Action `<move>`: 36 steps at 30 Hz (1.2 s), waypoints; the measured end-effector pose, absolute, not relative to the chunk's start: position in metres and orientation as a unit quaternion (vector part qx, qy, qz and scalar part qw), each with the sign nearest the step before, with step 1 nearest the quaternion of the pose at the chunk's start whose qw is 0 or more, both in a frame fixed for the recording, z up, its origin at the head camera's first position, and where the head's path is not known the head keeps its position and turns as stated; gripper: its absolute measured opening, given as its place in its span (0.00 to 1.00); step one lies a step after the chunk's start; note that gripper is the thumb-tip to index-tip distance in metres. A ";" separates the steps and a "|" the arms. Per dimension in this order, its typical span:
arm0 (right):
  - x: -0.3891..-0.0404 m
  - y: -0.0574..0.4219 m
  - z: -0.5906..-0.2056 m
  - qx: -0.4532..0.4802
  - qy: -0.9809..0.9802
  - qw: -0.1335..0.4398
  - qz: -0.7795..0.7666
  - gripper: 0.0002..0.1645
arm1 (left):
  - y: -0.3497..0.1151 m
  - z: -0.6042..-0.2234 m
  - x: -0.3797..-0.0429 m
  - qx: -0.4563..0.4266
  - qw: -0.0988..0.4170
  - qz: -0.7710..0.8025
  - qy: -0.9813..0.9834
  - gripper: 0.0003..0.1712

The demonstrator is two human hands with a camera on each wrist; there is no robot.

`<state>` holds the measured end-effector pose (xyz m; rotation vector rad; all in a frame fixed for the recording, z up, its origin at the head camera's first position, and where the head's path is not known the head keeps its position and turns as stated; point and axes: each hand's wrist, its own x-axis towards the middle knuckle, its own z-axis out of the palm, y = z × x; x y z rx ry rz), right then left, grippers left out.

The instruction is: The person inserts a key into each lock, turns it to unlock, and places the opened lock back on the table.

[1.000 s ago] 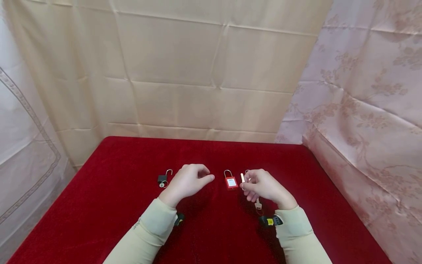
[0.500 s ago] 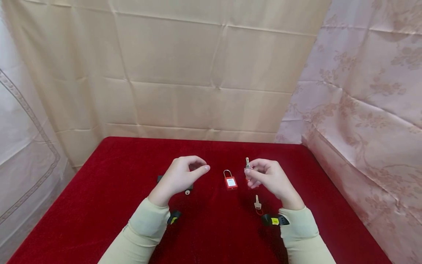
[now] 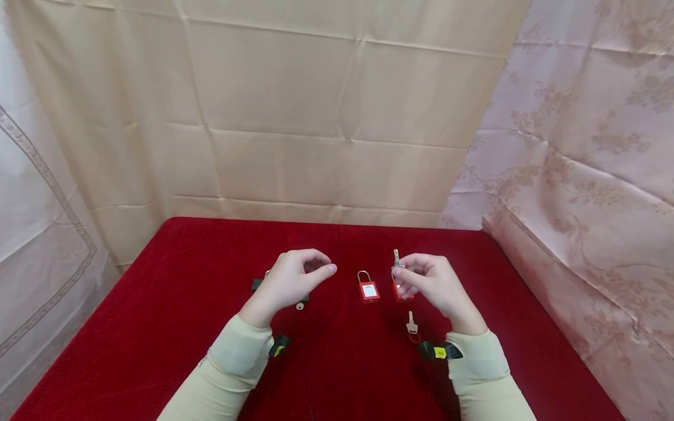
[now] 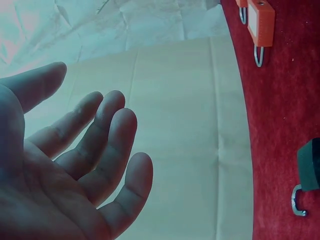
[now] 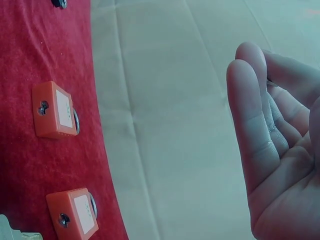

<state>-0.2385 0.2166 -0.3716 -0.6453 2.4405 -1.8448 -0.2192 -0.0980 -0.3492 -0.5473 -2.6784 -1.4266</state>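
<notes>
My right hand [image 3: 429, 283] is raised over the table's right side, pinching a key [image 3: 396, 257] between thumb and fingers with its blade pointing up. In the right wrist view the fingers [image 5: 247, 110] hide the key. Behind and below this hand stands a red padlock [image 3: 404, 293], partly covered. A second red padlock [image 3: 369, 290] with a white label lies left of it, shackle away from me. My left hand [image 3: 286, 280] hovers empty, fingers loosely bent and thumb apart. Beneath it, mostly hidden, are a black padlock [image 3: 256, 284] and a small key [image 3: 300, 306].
Another key [image 3: 412, 323] on a red ring lies near me, below the right hand. The left wrist view shows a dark padlock [image 4: 309, 167] with its shackle open. Red cloth covers the table [image 3: 337, 362]; beige curtain [image 3: 316, 117] hangs behind.
My right hand has risen with the key and moved slightly right, uncovering the key with the red ring. My left hand has shifted a little left and up. Both are nearly still over the last half second.
</notes>
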 end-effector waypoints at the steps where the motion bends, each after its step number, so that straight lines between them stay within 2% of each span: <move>1: -0.238 0.217 -0.371 -0.205 0.780 0.006 -0.591 0.08 | -0.097 -0.350 -0.220 -0.177 0.027 -0.462 -0.869 0.08; 11: -0.242 0.221 -0.375 -0.184 0.762 -0.007 -0.620 0.12 | -0.083 -0.358 -0.226 -0.173 0.013 -0.451 -0.876 0.08; 22: -0.252 0.236 -0.384 -0.151 0.746 -0.019 -0.648 0.15 | -0.061 -0.372 -0.247 -0.180 0.009 -0.414 -0.892 0.09; 36: -0.260 0.248 -0.394 -0.120 0.749 -0.016 -0.651 0.20 | -0.028 -0.388 -0.262 -0.121 -0.027 -0.347 -0.929 0.17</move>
